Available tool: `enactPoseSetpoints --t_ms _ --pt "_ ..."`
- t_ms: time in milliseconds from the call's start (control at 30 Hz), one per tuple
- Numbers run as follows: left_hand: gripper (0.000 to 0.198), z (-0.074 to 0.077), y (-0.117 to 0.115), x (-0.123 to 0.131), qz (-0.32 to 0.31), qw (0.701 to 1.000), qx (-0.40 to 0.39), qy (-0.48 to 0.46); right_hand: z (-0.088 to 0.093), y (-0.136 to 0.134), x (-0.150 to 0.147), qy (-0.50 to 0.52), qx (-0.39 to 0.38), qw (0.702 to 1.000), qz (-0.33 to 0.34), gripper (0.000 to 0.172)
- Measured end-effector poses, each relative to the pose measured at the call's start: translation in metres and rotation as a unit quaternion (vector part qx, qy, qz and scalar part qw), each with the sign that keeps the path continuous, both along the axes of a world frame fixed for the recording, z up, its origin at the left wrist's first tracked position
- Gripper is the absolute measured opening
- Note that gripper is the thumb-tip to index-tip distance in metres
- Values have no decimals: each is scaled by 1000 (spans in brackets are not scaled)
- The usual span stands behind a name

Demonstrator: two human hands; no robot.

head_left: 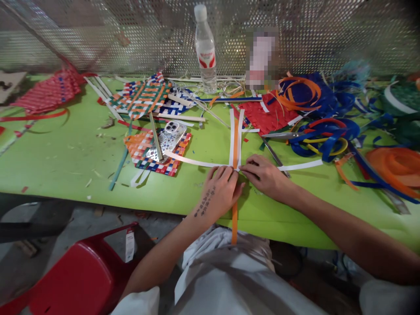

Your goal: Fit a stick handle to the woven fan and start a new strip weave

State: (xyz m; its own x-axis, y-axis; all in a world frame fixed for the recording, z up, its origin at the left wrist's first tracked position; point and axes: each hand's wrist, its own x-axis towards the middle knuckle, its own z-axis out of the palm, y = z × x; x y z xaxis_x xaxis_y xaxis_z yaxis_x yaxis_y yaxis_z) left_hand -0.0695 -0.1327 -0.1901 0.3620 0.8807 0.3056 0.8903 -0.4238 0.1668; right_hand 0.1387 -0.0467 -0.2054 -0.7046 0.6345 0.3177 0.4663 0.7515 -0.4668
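Thin flat weaving strips cross on the green table in front of me. An orange strip (234, 218) runs toward me and hangs past the table edge. Two white upright strips (231, 135) lie on either side of it, and a white cross strip (197, 162) passes sideways over the same spot. My left hand (219, 190) presses its bunched fingers on the crossing, thumb tucked below. My right hand (267, 177) pinches the white strips just right of it, fingertips almost touching the left ones. The crossing itself is partly hidden by fingers.
At left are a phone (169, 138) on a woven piece (157, 153) and more woven pieces (144, 100). A water bottle (206, 52) stands behind. Scissors (280, 136) and coiled strips (328, 135) lie right. A red chair (75, 280) stands below left.
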Motion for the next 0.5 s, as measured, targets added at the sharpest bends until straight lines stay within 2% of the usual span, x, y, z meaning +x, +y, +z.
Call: enactPoseSetpoints --t_ms 200,367,500 --pt "44 -3 -4 -1 3 1000 -24 -10 -2 0 0 11 -10 1000 1 30" --pt "66 -7 -6 -3 8 1000 -20 -14 -2 1 -1 21 -26 999 -9 28" --pt "68 -7 -6 -2 8 1000 -20 -6 3 2 -2 27 -54 998 -13 21"
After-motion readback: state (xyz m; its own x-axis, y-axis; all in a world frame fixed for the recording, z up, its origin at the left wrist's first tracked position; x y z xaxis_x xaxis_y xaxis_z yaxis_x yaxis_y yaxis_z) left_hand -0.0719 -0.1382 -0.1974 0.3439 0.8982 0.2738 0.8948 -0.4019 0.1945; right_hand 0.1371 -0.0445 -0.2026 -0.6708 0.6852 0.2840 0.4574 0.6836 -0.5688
